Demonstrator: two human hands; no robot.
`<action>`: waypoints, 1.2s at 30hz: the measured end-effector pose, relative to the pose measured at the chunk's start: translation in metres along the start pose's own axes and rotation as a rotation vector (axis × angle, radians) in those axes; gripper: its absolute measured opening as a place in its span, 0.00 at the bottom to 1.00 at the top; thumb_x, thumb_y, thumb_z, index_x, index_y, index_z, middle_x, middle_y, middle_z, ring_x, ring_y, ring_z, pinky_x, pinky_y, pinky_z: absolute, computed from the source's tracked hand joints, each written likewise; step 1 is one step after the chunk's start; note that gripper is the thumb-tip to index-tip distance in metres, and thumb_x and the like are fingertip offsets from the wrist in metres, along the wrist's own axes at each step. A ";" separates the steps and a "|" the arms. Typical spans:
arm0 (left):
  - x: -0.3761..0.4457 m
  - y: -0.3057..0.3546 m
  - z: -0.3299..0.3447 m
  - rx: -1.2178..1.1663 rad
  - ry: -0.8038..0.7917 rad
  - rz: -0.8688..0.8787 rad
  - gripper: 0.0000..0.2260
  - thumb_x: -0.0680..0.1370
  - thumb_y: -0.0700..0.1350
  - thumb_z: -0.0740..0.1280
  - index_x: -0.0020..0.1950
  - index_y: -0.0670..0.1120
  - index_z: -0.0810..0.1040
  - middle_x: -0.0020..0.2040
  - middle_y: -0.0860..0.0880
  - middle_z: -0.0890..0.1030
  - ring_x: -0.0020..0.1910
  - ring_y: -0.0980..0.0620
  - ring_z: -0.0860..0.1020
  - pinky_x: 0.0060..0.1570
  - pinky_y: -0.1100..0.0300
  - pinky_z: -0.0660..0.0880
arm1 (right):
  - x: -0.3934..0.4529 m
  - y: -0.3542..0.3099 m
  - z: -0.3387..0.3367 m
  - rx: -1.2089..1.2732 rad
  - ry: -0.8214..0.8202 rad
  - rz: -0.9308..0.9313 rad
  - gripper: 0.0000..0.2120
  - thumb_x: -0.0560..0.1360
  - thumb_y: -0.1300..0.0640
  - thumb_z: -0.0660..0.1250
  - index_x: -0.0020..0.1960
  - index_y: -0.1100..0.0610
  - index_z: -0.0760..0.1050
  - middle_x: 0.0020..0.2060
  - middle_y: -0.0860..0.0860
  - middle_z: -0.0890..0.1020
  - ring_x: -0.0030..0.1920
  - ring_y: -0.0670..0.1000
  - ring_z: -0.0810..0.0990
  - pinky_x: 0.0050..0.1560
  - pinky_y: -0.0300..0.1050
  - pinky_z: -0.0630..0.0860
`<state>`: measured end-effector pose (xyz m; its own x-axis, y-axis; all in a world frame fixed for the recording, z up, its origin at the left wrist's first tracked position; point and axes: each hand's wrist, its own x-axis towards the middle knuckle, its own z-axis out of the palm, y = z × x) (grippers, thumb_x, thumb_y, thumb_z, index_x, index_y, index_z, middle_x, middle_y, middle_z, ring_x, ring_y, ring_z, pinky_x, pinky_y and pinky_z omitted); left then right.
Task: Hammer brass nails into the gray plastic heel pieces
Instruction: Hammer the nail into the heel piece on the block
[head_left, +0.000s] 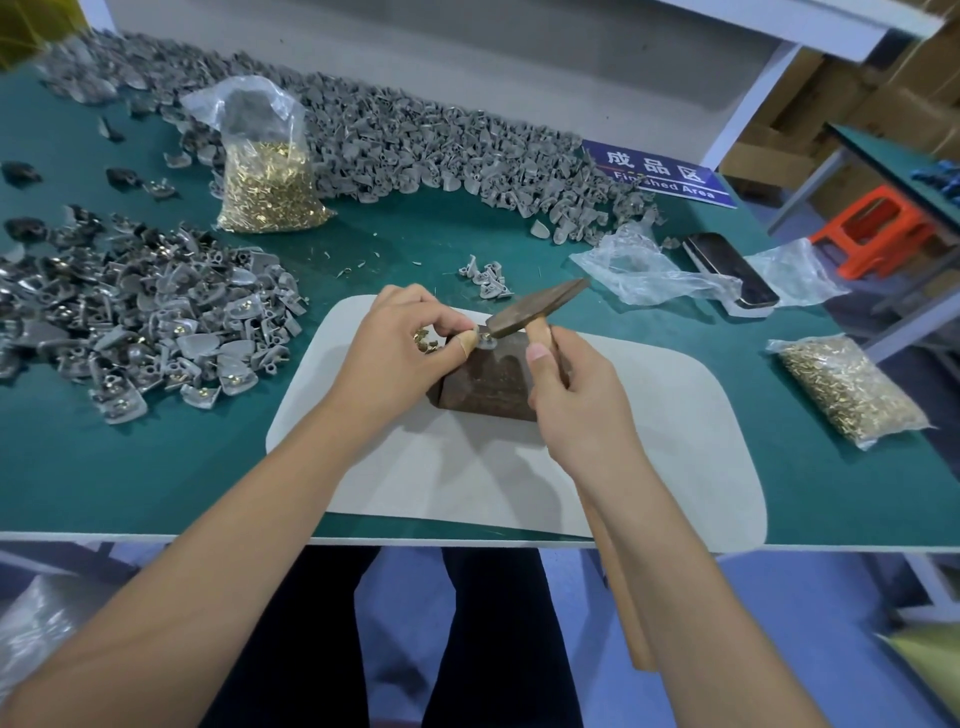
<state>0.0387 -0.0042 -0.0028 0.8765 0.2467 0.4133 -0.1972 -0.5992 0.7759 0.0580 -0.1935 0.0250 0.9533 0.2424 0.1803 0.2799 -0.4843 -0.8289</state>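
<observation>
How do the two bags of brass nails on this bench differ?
The bag at the back stands upright, its neck bunched above the nails; the bag on the right lies flat on its side. The back bag sits beside the long heap of gray heel pieces; the right bag lies alone near the table edge, past the right hand. Both are clear plastic holding brass nails.

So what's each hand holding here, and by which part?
The right hand grips the wooden-handled hammer high on its handle, near the head. The left hand holds loose brass nails and pinches the small gray heel piece on the dark block.
</observation>
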 end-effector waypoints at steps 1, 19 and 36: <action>0.000 0.000 0.000 -0.002 0.002 0.001 0.02 0.76 0.45 0.76 0.45 0.52 0.86 0.42 0.54 0.77 0.49 0.52 0.72 0.50 0.69 0.66 | 0.001 0.000 -0.001 -0.003 -0.019 0.007 0.12 0.82 0.50 0.59 0.40 0.50 0.68 0.29 0.44 0.70 0.34 0.50 0.69 0.38 0.45 0.64; -0.001 -0.003 0.001 -0.035 -0.011 0.007 0.05 0.76 0.45 0.76 0.45 0.56 0.85 0.42 0.50 0.79 0.49 0.51 0.73 0.50 0.69 0.66 | -0.001 -0.006 -0.007 -0.050 0.028 -0.063 0.14 0.84 0.54 0.61 0.40 0.45 0.68 0.29 0.40 0.72 0.34 0.45 0.70 0.34 0.34 0.63; -0.004 -0.004 0.004 -0.061 -0.010 0.014 0.04 0.76 0.49 0.75 0.47 0.59 0.83 0.44 0.57 0.78 0.52 0.55 0.74 0.52 0.65 0.68 | 0.017 0.031 -0.036 -0.648 0.121 0.296 0.13 0.84 0.56 0.58 0.67 0.54 0.74 0.53 0.59 0.78 0.52 0.64 0.78 0.48 0.52 0.71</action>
<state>0.0378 -0.0056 -0.0096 0.8778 0.2304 0.4199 -0.2362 -0.5546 0.7979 0.0873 -0.2351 0.0213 0.9949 -0.0529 0.0857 -0.0166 -0.9255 -0.3785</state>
